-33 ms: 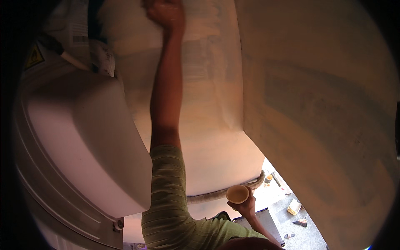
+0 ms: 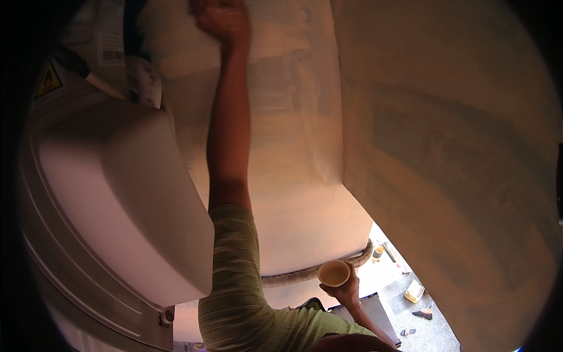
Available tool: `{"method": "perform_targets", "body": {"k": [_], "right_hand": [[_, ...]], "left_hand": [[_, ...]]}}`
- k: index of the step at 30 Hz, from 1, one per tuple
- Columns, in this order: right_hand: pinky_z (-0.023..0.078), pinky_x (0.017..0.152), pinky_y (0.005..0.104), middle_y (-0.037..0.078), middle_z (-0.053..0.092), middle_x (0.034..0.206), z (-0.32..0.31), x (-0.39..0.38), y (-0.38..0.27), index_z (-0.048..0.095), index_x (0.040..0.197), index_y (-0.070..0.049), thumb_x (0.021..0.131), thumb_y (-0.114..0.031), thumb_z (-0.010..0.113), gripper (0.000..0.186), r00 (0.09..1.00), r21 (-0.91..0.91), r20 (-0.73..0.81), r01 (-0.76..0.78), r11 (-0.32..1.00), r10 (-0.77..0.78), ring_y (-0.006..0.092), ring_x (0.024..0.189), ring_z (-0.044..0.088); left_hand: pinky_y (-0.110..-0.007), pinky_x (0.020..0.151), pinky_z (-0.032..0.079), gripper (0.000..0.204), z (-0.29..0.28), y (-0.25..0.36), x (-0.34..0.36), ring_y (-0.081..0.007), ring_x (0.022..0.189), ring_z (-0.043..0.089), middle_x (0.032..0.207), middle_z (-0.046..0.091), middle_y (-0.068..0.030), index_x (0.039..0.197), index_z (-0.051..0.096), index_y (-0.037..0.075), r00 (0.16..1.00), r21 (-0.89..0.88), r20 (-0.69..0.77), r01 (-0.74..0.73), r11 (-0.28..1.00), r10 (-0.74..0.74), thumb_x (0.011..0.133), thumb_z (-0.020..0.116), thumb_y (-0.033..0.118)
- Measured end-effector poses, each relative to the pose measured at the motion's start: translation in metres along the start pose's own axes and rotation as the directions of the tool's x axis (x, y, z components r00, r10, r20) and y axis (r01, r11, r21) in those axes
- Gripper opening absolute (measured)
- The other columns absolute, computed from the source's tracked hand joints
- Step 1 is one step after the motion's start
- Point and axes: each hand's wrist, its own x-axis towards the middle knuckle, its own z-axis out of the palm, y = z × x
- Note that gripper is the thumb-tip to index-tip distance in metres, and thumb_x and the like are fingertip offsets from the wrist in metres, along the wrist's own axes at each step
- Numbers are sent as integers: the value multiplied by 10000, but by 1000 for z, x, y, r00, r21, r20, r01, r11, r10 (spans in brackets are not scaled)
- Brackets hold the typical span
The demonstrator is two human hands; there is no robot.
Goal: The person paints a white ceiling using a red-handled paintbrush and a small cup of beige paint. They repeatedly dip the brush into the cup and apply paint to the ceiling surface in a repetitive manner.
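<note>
My left arm, in a green striped sleeve, reaches straight up. My left hand (image 2: 221, 20) rests with curled fingers on the upper part of a big white sack (image 2: 293, 146) that fills the middle of the view. Low at the right, my right hand (image 2: 347, 290) holds a small tan cup (image 2: 333, 273) upright, just below the sack's bottom edge. The cup looks empty inside.
A white rounded machine housing (image 2: 117, 193) with a ribbed rim stands close at the left, bearing a yellow warning label (image 2: 48, 79). A second large pale sack or wall (image 2: 457, 176) fills the right. A ribbed hose (image 2: 305, 274) runs under the sack. Small objects (image 2: 414, 290) lie on the grey floor.
</note>
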Motion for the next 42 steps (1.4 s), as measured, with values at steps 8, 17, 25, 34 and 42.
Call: {"method": "perform_targets", "body": {"k": [8, 17, 25, 34, 42], "right_hand": [[600, 881, 395, 157, 733, 1092, 8, -1, 7, 509, 1276, -36, 610, -215, 992, 842, 999, 3, 41, -16, 1000, 16, 266, 1022, 733], [579, 910, 420, 166, 708, 1130, 7, -8, 11, 514, 1255, -23, 605, -202, 983, 821, 999, -7, -25, -42, 999, 42, 299, 1065, 712], [581, 892, 419, 156, 698, 1126, 4, -9, 3, 517, 1260, -33, 607, -200, 979, 817, 997, -12, -56, -47, 999, 46, 292, 1046, 708], [594, 884, 428, 169, 715, 1133, 8, 0, 9, 508, 1271, -37, 617, -215, 983, 828, 1000, 3, 26, 1, 1000, -1, 306, 1055, 722], [603, 888, 432, 183, 722, 1131, 18, 3, 4, 495, 1279, -42, 616, -239, 990, 851, 995, -12, 95, -8, 1000, 9, 325, 1070, 723]], "left_hand": [[-496, 1112, 460, 369, -4, -15, -38, -449, 1278, 586, 1317, 671, -221, 1243, 676, -60, 990, 90, 136, 17, 996, -29, 1035, 479, 171], [-484, 1177, 391, 411, 25, 139, -107, -429, 1352, 532, 1385, 630, -220, 1301, 643, -51, 934, -286, 350, 183, 941, -76, 927, 513, 61], [-474, 1157, 417, 356, 20, 104, -71, -396, 1318, 577, 1362, 655, -197, 1278, 662, -40, 986, -358, 156, 106, 928, -52, 1026, 500, 153], [-427, 830, 569, 194, -26, -68, 15, -359, 926, 728, 998, 749, -166, 1004, 728, -10, 976, 55, -95, -190, 980, 194, 870, 598, 39], [-432, 840, 566, 204, -19, -84, 1, -347, 852, 719, 941, 744, -152, 980, 737, 35, 981, 8, -56, -185, 983, 185, 834, 596, 12]]}}
